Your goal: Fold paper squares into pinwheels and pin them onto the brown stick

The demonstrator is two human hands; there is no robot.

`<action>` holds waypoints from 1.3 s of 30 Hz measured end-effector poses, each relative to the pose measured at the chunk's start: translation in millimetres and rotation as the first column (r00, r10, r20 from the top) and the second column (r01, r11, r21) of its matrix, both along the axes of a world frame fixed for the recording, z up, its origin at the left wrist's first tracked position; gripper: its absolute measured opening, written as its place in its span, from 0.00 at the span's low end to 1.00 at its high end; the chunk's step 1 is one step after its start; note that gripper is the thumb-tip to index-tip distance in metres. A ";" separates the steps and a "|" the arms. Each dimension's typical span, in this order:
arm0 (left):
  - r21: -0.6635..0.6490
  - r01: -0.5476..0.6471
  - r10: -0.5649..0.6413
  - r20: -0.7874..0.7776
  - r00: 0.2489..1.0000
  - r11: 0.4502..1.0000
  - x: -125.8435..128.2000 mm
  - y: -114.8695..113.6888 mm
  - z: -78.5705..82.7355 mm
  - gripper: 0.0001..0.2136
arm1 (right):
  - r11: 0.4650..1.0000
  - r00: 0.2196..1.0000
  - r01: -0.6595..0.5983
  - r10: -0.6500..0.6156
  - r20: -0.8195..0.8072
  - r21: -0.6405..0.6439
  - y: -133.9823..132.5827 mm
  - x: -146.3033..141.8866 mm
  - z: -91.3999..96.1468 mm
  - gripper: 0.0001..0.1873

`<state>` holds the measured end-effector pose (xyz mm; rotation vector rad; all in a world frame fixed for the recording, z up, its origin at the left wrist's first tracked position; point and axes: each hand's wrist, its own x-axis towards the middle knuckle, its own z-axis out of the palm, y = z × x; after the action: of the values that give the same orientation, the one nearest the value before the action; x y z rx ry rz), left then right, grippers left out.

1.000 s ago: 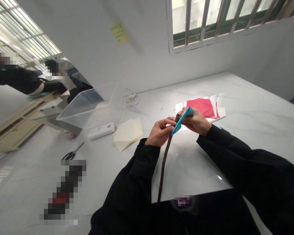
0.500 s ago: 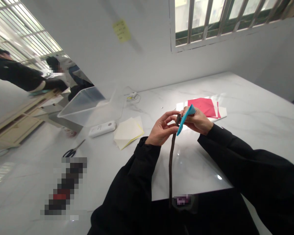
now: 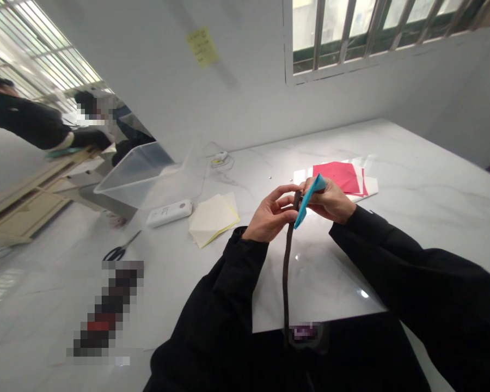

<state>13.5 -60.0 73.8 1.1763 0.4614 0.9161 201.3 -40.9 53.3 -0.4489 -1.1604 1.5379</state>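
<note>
Over the near side of a glossy white marbled table [image 3: 424, 190], two bare hands in black sleeves meet around a thin, bright blue sheet-like piece [image 3: 309, 202] and a long, narrow dark-brown strip [image 3: 286, 272]. The left hand [image 3: 270, 218] pinches the brown strip near its upper end, thumb below and fingers curled above. From that grip the strip hangs down past the table's front edge, its lower end in front of dark clothing. The right hand [image 3: 330, 200] has its fingers closed on the blue piece, which slants upward to the right beside the strip; some fingertips are hidden behind it, so their exact placement cannot be told.

Just beyond the right hand lie flat red sheets [image 3: 337, 177] on white ones, with two tiny shiny beads [image 3: 270, 177] to their left. Left of the left hand rests a stack of cream paper with a yellow edge [image 3: 212, 218], then a white rounded oblong device [image 3: 169, 213], a clear plastic bin [image 3: 142, 177] and black-handled scissors [image 3: 115, 253].
</note>
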 end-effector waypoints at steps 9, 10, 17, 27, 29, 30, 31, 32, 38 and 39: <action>0.023 -0.035 0.035 -0.005 0.999 0.999 1.2 0.7 -1.3 0.28 | 1.000 1.000 -0.003 0.003 -0.001 0.001 -1.5 0.0 2.8 0.15; 0.025 -0.043 0.043 -0.005 0.999 0.999 1.5 0.7 -1.6 0.28 | 1.000 1.000 -0.001 0.001 0.002 -0.001 -1.7 -0.1 3.1 0.15; 0.027 -0.101 0.102 -0.029 0.994 0.995 2.8 2.4 -3.1 0.31 | 1.000 0.999 0.009 -0.009 0.033 -0.013 -4.0 -0.1 5.6 0.14; -0.001 -0.203 0.203 0.048 0.978 0.979 6.8 6.0 -9.7 0.24 | 0.998 0.995 0.053 -0.050 0.084 -0.025 -5.4 -1.1 5.6 0.15; -0.023 -0.239 0.240 0.062 0.969 0.971 8.7 6.8 -11.1 0.22 | 0.996 0.994 0.067 -0.062 0.094 -0.052 -5.7 -1.9 6.7 0.17; -0.036 -0.255 0.257 0.062 0.964 0.966 9.7 7.7 -12.5 0.21 | 0.995 0.993 0.072 -0.065 0.099 -0.063 -5.6 -2.5 7.0 0.17; -0.048 -0.272 0.275 0.060 0.960 0.961 10.5 9.0 -14.6 0.20 | 0.994 0.992 0.076 -0.068 0.103 -0.073 -5.3 -3.2 7.0 0.18; -0.059 -0.289 0.292 0.056 0.955 0.956 11.3 10.7 -17.4 0.20 | 0.993 0.992 0.079 -0.070 0.104 -0.083 -4.7 -4.2 6.3 0.19; -0.161 -0.342 0.348 0.016 0.937 0.926 15.7 22.0 -37.1 0.21 | 0.983 0.989 0.128 -0.116 0.092 -0.133 2.7 -11.0 -8.0 0.23; -0.182 -0.341 0.349 0.012 0.937 0.922 16.4 23.0 -39.3 0.22 | 0.981 0.988 0.136 -0.125 0.086 -0.141 3.8 -12.1 -11.0 0.23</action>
<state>29.9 -37.1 34.5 0.9240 0.7160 1.1759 189.2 -37.1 42.3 -0.6753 -1.0590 1.5076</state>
